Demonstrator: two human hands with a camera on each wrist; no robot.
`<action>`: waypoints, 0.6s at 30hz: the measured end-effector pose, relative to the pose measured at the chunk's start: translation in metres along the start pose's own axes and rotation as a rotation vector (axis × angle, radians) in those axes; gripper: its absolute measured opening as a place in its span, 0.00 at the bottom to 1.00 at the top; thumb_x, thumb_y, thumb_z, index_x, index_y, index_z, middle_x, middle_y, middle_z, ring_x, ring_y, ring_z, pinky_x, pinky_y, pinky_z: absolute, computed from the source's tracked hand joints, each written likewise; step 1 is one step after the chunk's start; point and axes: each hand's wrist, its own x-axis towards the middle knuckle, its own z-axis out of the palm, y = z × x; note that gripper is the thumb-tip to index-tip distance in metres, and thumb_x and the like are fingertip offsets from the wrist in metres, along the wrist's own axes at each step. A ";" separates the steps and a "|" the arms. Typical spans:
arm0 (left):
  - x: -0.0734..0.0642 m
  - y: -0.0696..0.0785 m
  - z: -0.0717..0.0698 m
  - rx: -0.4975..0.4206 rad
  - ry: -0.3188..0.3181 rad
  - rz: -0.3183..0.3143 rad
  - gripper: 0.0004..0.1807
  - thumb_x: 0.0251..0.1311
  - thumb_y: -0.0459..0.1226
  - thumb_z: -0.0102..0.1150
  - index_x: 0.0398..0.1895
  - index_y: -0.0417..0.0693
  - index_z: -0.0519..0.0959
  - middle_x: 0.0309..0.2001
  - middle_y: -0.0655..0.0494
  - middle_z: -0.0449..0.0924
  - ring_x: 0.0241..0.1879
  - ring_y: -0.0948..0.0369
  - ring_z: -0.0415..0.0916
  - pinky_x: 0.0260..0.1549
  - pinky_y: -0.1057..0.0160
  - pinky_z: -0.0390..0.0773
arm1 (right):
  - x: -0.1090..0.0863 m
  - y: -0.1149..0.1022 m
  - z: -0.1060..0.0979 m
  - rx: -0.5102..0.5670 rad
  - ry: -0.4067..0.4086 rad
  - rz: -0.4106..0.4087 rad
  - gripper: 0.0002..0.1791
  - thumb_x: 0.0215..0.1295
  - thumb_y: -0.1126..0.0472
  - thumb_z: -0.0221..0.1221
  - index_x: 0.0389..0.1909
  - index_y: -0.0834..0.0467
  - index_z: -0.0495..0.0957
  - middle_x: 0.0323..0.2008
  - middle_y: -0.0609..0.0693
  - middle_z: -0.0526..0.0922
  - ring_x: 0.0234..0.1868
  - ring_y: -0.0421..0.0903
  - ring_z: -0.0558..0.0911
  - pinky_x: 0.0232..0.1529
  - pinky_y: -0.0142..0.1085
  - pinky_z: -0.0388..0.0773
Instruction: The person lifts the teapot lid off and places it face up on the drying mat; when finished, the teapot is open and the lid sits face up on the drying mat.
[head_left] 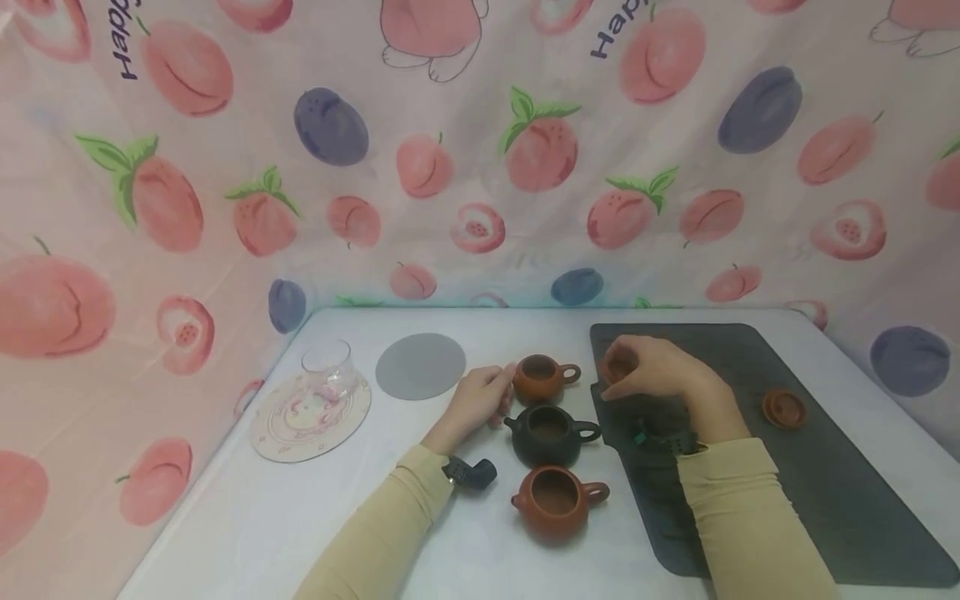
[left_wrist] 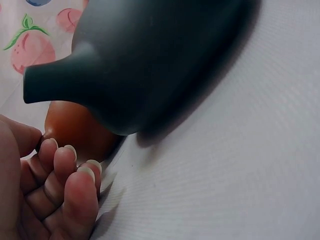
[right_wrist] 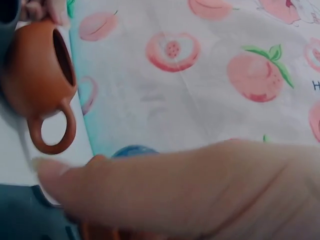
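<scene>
Three lidless teapots stand in a row on the white table. My left hand (head_left: 477, 395) pinches the spout of the farthest one, an orange-brown teapot (head_left: 538, 385), between thumb and fingers. The black teapot (head_left: 546, 442) is in the middle, its spout near my left wrist. Nearest to me is a reddish-brown teapot (head_left: 552, 510). Over the dark tray's far left edge, my right hand (head_left: 660, 367) holds a reddish-brown teapot lid (head_left: 619, 365) with thumb and fingers. In the right wrist view the thumb hides most of that lid (right_wrist: 100, 231).
The dark tray (head_left: 840, 500) fills the right side, with brown lids (head_left: 785, 408) on it. At the left a clear glass (head_left: 330, 371) stands on a round patterned mat (head_left: 281, 433). A grey round mat (head_left: 420, 367) lies behind my left hand. Fruit-patterned cloth (head_left: 480, 167) hangs behind.
</scene>
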 end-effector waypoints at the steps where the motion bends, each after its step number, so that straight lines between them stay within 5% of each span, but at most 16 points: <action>1: 0.000 0.000 0.000 0.001 0.000 -0.003 0.30 0.78 0.58 0.44 0.28 0.43 0.77 0.23 0.53 0.78 0.18 0.59 0.75 0.18 0.62 0.77 | 0.000 0.001 0.000 -0.008 -0.015 0.008 0.25 0.52 0.51 0.78 0.46 0.58 0.79 0.39 0.50 0.81 0.41 0.50 0.78 0.45 0.50 0.76; 18: 0.002 -0.001 0.000 0.014 0.006 -0.016 0.30 0.77 0.59 0.44 0.27 0.45 0.77 0.23 0.53 0.78 0.17 0.59 0.75 0.19 0.62 0.77 | -0.001 0.014 0.007 -0.126 -0.099 0.230 0.34 0.47 0.47 0.79 0.45 0.66 0.78 0.38 0.57 0.81 0.40 0.56 0.80 0.45 0.57 0.78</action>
